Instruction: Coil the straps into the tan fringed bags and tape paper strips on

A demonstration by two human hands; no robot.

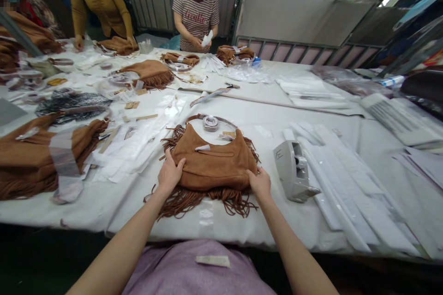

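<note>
A brown fringed bag (211,168) lies flat on the white-covered table (131,212), its strap arched toward the far side. My left hand (170,173) grips the bag's left edge, thumb on top. At the lower right edge, my right hand (259,181) pinches the bag near its fringe. A small white tag (202,148) shows by the zipper line. Inside the strap's loop sits a wrapped coil (210,123). A grey tape dispenser (294,170) stands to the right of my right hand.
Another brown bag (31,161) with a clear wrap lies at the left. Long white packing strips (349,184) cover the right side. Across the table, a person in a striped shirt (195,14) and one in mustard (100,0) handle items. More bags lie there.
</note>
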